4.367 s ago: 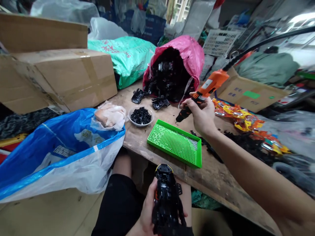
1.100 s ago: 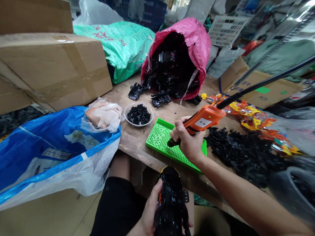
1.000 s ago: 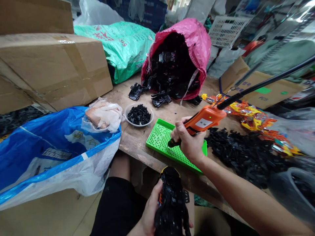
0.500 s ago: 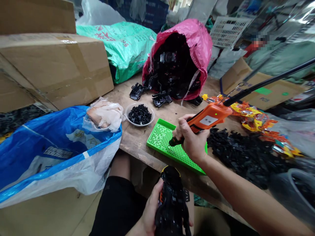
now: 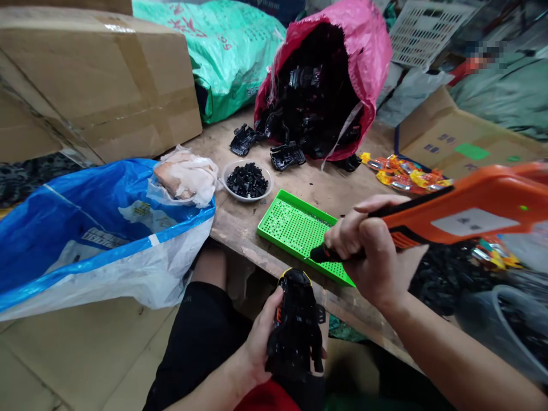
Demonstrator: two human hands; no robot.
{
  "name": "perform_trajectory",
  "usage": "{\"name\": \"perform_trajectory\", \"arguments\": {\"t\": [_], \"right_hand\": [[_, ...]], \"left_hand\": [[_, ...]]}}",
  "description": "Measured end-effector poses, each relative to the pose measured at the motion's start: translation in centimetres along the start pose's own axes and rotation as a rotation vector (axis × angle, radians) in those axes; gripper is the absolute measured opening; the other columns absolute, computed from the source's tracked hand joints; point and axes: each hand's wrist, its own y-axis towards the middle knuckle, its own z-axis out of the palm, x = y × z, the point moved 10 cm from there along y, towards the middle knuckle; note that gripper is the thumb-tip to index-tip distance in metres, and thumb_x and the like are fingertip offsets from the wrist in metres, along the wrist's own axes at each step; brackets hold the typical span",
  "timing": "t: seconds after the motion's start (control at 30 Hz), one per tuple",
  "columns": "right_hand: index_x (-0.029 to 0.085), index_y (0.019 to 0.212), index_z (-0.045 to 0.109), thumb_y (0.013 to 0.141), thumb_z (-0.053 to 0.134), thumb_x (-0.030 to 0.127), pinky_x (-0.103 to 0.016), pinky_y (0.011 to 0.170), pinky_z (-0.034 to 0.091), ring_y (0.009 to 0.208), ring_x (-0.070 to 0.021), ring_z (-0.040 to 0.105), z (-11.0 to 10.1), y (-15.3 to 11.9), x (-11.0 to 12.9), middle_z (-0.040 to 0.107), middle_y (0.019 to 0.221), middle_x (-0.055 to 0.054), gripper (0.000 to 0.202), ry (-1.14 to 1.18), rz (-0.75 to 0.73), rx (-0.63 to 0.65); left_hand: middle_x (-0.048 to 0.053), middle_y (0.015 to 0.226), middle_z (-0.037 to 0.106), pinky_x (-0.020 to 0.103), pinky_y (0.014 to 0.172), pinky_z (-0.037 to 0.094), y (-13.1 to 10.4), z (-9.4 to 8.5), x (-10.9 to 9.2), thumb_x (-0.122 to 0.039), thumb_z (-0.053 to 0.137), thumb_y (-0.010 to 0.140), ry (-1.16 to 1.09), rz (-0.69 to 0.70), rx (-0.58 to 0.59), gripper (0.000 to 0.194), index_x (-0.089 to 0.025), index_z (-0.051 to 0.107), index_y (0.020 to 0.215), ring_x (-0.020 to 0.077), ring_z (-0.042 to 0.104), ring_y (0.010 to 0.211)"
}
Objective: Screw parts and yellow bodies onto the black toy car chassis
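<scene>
My right hand (image 5: 381,254) is wrapped around an orange and black electric screwdriver (image 5: 475,220), its tip pointing left over the near side of a green perforated tray (image 5: 286,242). Small shiny screws lie in that tray. Low in the view, my left hand (image 5: 261,337) grips a black toy car (image 5: 295,325) with a yellow edge at its far end, close to my lap. The screwdriver tip is apart from the car, above and to its right. Part of my left hand's grip is hidden behind the car.
Beyond the tray stand a bowl of small black parts (image 5: 247,181) and a pink sack (image 5: 368,63) spilling black car parts. A blue-lined bag (image 5: 107,228) and cardboard box (image 5: 98,85) are at left. Black pieces (image 5: 445,279) and orange-yellow parts (image 5: 406,174) lie at right.
My right hand and the screwdriver have moved right and nearer, away from the tray's middle toward its near edge. The toy car stays in my left hand, and the camera view has tilted down slightly.
</scene>
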Motion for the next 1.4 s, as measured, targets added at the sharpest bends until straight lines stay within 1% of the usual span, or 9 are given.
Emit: {"name": "perform_trajectory", "arguments": {"t": [0.17,0.3,0.5,0.6,0.9,1.0,1.17,1.3,1.4], "right_hand": [[0.026,0.095,0.059,0.093,0.068,0.026,-0.028,0.046,0.046,0.042,-0.009,0.047,0.6,-3.4,0.2,0.048,0.057,0.008,0.009,0.012,0.024,0.156],[0.025,0.095,0.058,0.096,0.065,0.022,-0.027,0.048,0.046,0.044,-0.0076,0.047,0.6,-4.6,-0.3,0.049,0.059,0.009,0.008,0.05,0.046,0.196],[0.024,0.096,0.059,0.097,0.062,0.018,-0.027,0.05,0.047,0.046,-0.0083,0.048,0.3,-5.6,-0.9,0.05,0.059,0.008,0.007,0.077,0.082,0.224],[0.024,0.097,0.059,0.097,0.06,0.015,-0.028,0.052,0.049,0.047,-0.0084,0.05,0.2,-6.0,-1.2,0.051,0.06,0.008,0.009,0.084,0.088,0.23],[0.023,0.096,0.058,0.098,0.062,0.019,-0.028,0.051,0.048,0.048,-0.0089,0.05,-0.2,-6.2,-2.1,0.051,0.06,0.008,0.005,0.075,0.11,0.228],[0.024,0.095,0.058,0.097,0.062,0.021,-0.028,0.05,0.048,0.048,-0.0092,0.051,-0.4,-6.3,-2.3,0.052,0.06,0.007,0.006,0.052,0.109,0.22],[0.025,0.094,0.056,0.096,0.064,0.024,-0.027,0.049,0.049,0.046,-0.0096,0.051,-0.6,-6.4,-2.5,0.051,0.059,0.008,0.008,0.003,0.103,0.206],[0.024,0.092,0.057,0.096,0.064,0.024,-0.027,0.049,0.049,0.046,-0.0098,0.051,-0.6,-6.3,-2.5,0.051,0.058,0.008,0.008,0.011,0.098,0.207],[0.024,0.09,0.057,0.096,0.065,0.025,-0.028,0.049,0.049,0.045,-0.01,0.051,-0.5,-6.3,-2.4,0.051,0.057,0.008,0.01,-0.002,0.102,0.209]], "left_hand": [[0.015,0.083,0.079,0.034,0.062,0.057,0.0,0.6,-0.5,-0.064,0.029,0.099,-0.021,0.033,0.03,0.076,-0.004,0.072,0.115,0.0238,0.072,0.063],[0.017,0.097,0.079,0.034,0.064,0.059,0.0,0.6,-0.7,-0.061,0.031,0.1,-0.035,0.053,0.021,0.071,-0.005,0.073,0.112,0.0227,0.073,0.066],[0.018,0.101,0.079,0.032,0.056,0.056,0.2,0.5,-0.4,-0.06,0.026,0.101,-0.04,0.054,0.051,0.073,-0.006,0.071,0.12,0.0238,0.073,0.064],[0.017,0.097,0.079,0.032,0.056,0.055,0.2,0.6,-0.7,-0.061,0.028,0.1,-0.046,0.078,0.076,0.072,-0.006,0.07,0.122,0.0246,0.073,0.064],[0.013,0.066,0.075,0.033,0.058,0.054,-0.4,0.9,-0.7,-0.063,0.018,0.1,0.049,0.024,0.004,0.081,-0.004,0.066,0.129,0.025,0.07,0.054],[0.012,0.067,0.076,0.034,0.058,0.054,-0.3,0.9,-0.8,-0.061,0.019,0.101,0.041,0.03,0.0,0.078,-0.005,0.064,0.132,0.0241,0.068,0.052],[0.012,0.081,0.079,0.035,0.056,0.053,-0.3,0.6,-1.0,-0.059,0.024,0.101,0.023,0.051,-0.029,0.073,-0.007,0.064,0.132,0.0236,0.067,0.053],[0.012,0.069,0.076,0.034,0.057,0.053,-0.3,0.5,-0.7,-0.063,0.022,0.1,0.059,0.033,-0.031,0.078,-0.005,0.063,0.132,0.025,0.068,0.053],[0.013,0.067,0.075,0.033,0.058,0.053,-0.3,0.6,-0.7,-0.063,0.02,0.1,0.069,0.037,-0.009,0.081,-0.003,0.065,0.13,0.0256,0.07,0.056]]}}
